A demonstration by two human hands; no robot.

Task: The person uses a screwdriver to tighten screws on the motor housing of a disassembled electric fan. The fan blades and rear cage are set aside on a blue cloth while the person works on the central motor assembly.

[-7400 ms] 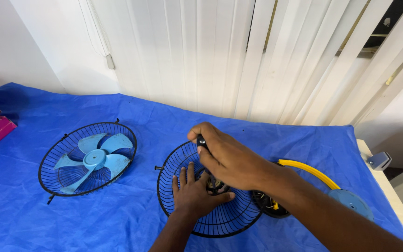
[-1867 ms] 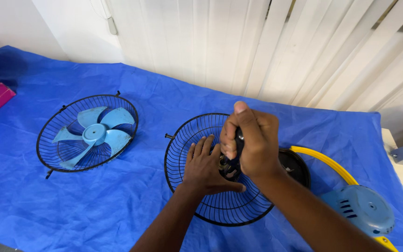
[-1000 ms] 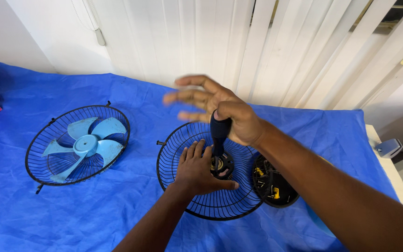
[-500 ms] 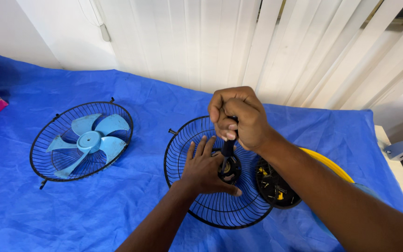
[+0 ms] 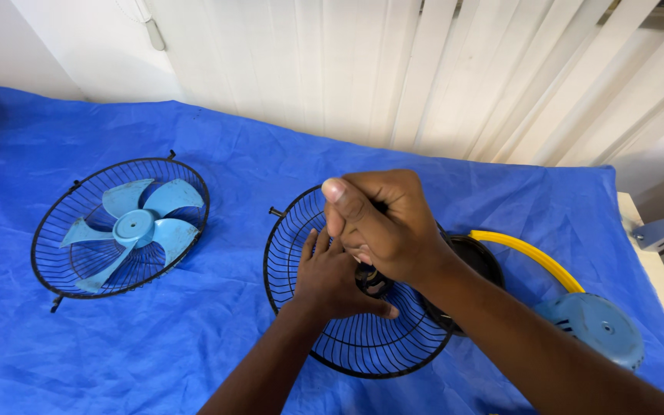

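Black round wire fan guard [image 5: 363, 338] pinned flat by left hand [image 5: 332, 277], right hand [image 5: 382, 227] fisted on dark tool handle: likely slipping off hub, scraping knuckles.

blue plastic sheet [image 5: 217, 338] under everything | black wire fan guard [image 5: 363, 350] at centre, both hands over its hub | second black wire guard holding light-blue fan blade [image 5: 134, 227] to its left | blue round fan base [image 5: 589, 327] right | white vertical blinds [image 5: 393, 69] behind
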